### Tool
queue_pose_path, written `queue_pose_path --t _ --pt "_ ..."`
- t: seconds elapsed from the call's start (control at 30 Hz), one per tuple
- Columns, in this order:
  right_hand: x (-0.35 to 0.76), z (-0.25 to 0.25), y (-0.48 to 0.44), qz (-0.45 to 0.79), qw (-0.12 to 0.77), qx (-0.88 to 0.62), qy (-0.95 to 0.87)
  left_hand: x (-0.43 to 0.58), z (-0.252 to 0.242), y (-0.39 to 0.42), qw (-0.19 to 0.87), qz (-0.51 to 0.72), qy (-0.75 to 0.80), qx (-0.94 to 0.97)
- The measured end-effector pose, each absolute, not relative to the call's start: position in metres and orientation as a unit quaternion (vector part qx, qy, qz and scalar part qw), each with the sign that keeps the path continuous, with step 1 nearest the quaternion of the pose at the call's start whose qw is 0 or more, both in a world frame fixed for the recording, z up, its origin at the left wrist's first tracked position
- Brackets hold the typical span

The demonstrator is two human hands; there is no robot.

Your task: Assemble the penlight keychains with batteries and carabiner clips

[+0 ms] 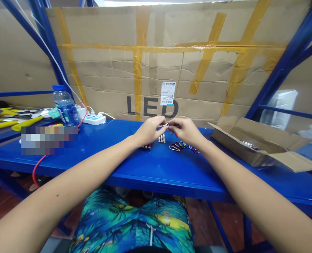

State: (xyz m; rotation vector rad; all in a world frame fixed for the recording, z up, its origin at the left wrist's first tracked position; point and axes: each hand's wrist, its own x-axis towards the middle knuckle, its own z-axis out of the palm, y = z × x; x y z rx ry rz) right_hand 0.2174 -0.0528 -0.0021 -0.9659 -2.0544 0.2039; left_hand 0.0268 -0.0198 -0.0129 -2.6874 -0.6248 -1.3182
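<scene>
Above the middle of the blue table point(156, 168), my left hand point(149, 129) pinches a small silver tube point(163, 125) between thumb and fingers. Its round end faces my right hand point(186, 129), whose fingertips are closed close to that end; whatever they grip is hidden. Below the hands, small silver round pieces point(161, 138) stand in tight rows. Dark red tubes point(146, 146) lie partly hidden behind my left wrist. Under my right wrist is a row of coloured carabiners point(175, 146), some of them covered by the arm.
An open cardboard box point(250, 144) with shiny items inside stands at the right. At the left are a plastic bottle point(65, 107), a white power strip point(94, 118) and a red cable point(34, 172). A big cardboard sheet point(105, 77) closes off the back between blue posts.
</scene>
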Motion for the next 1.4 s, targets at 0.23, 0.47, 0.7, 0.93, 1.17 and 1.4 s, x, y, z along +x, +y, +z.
queue_pose_path --t 0.23,0.47,0.7,0.93,1.17,1.4 --pt "0.222 0.002 -0.055 -0.006 0.399 -0.367 -0.84 0.027 -0.011 -0.024 0.041 -0.438 -0.186 -0.879" --pt "0.222 0.001 -0.056 0.111 0.406 -0.369 -0.828 0.027 -0.011 -0.026 0.067 -0.417 -0.179 -0.889" --pt "0.221 0.005 -0.055 0.086 0.386 -0.372 -0.84 0.026 -0.011 -0.025 0.045 -0.433 -0.182 -0.882" --pt "0.218 0.004 -0.054 -0.092 0.303 -0.38 -0.869 0.026 -0.012 -0.024 0.005 -0.448 -0.206 -0.87" --pt "0.224 0.002 -0.05 -0.2 0.22 -0.383 -0.875 0.025 -0.009 -0.026 -0.002 -0.431 -0.192 -0.882" --pt "0.228 0.003 -0.05 -0.071 0.272 -0.325 -0.903 0.024 -0.01 -0.025 0.088 -0.385 -0.151 -0.906"
